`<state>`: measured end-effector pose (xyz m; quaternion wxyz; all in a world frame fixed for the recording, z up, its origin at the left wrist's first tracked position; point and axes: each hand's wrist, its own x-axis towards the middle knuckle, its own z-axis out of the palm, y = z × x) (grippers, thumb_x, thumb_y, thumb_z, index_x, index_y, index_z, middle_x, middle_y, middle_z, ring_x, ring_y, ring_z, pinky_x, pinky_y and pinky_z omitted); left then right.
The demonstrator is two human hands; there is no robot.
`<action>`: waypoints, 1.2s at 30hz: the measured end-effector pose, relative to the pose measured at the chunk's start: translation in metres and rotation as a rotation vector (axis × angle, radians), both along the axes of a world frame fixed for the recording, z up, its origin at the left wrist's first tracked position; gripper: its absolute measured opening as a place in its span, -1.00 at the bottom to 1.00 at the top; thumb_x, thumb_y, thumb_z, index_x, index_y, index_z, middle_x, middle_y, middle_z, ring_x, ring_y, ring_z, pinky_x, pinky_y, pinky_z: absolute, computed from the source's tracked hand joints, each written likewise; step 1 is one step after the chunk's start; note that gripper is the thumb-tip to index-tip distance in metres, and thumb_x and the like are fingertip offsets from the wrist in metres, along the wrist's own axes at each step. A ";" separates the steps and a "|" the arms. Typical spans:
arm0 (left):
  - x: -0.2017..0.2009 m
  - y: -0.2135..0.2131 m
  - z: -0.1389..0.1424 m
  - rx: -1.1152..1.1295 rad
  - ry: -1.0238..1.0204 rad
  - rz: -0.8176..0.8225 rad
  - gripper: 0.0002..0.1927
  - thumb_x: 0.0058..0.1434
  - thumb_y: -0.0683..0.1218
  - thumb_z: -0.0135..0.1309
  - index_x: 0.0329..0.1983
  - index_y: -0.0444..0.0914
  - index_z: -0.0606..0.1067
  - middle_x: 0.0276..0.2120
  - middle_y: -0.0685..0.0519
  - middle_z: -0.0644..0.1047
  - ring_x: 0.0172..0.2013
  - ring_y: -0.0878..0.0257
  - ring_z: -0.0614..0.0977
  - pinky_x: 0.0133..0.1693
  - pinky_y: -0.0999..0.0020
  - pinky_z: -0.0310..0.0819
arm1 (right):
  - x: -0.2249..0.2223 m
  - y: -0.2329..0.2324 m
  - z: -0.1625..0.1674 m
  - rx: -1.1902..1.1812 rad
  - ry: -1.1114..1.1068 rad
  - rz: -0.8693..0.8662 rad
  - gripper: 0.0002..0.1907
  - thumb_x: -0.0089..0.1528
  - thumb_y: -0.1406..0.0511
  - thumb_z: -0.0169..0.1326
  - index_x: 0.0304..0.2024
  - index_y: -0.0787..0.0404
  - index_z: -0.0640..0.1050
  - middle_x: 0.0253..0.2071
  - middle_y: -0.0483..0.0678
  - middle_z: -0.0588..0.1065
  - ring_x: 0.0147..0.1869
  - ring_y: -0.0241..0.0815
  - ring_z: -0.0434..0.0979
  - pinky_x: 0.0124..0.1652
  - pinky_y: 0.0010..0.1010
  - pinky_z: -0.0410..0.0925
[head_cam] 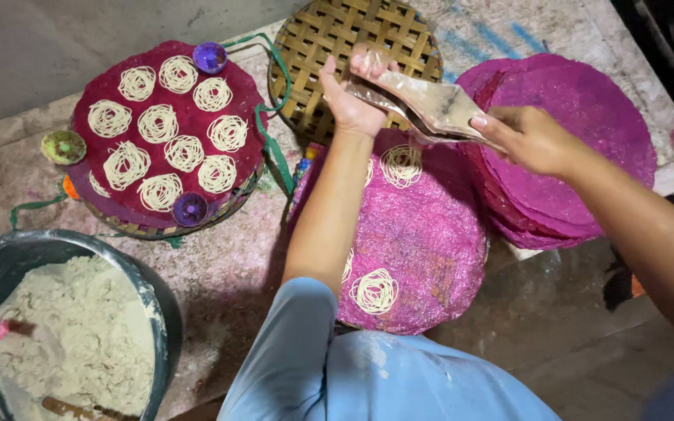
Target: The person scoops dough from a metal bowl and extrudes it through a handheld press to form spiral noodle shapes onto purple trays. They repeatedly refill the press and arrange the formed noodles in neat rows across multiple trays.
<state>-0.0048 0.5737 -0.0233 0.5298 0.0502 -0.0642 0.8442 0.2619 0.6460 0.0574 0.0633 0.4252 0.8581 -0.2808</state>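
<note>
Hands, two, both closed on one tool. Left hand [350, 100] grips the far end of a pale flat press [419, 101], fingers curled over its top; right hand [526, 137] pinches the near handle end. Long axis of the press runs from 10 o'clock to 4 o'clock, held in the air above the far edge of a magenta round mat [423, 234]. Left hand sits nearer the woven side, right hand nearer the stack.

Mat: directly below the hands, toward 6 o'clock, carrying noodle coils [374, 291] at its near and far parts, the middle bare.

Woven bamboo tray [329, 39]: at 12 o'clock, behind the left hand.

Stack of magenta mats [587, 109]: at 3 o'clock, just beside the right hand.

Dark red mat [167, 129]: at 9 o'clock, well apart, covered with pale coils, small purple cups at its rim.

Basin of dough [64, 335]: at 7 o'clock, on the bench [228, 265].
</note>
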 end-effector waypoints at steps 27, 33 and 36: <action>0.016 -0.119 -0.067 -0.320 0.731 0.047 -0.52 0.46 0.25 -0.13 0.06 -0.25 0.38 -0.24 -0.01 0.50 -0.16 0.12 0.56 0.01 0.09 0.50 | 0.034 -0.038 -0.047 -0.537 0.362 0.049 -0.40 0.42 -0.10 -0.22 -0.28 0.26 0.52 -0.50 -0.11 0.47 -0.43 -0.25 0.47 -0.41 -0.38 0.35; 0.011 -0.139 -0.039 0.024 0.092 0.130 -0.48 0.46 0.34 -0.15 -0.33 -0.17 0.33 -0.45 0.12 0.35 -0.36 0.24 0.40 -0.10 0.23 0.41 | -0.004 -0.087 -0.029 -0.492 0.121 0.059 -0.34 0.40 -0.11 -0.21 -0.22 0.35 0.57 -0.49 -0.04 0.46 -0.42 -0.19 0.49 -0.37 -0.31 0.42; -0.001 -0.147 -0.030 0.001 0.087 0.170 -0.46 0.41 0.35 -0.16 -0.46 -0.13 0.29 -0.52 0.16 0.28 -0.44 0.28 0.32 -0.14 0.23 0.38 | -0.023 -0.108 -0.022 -0.189 0.104 0.131 -0.42 0.36 -0.10 -0.18 0.02 0.22 0.55 -0.49 -0.03 0.49 -0.43 -0.17 0.49 -0.33 -0.30 0.40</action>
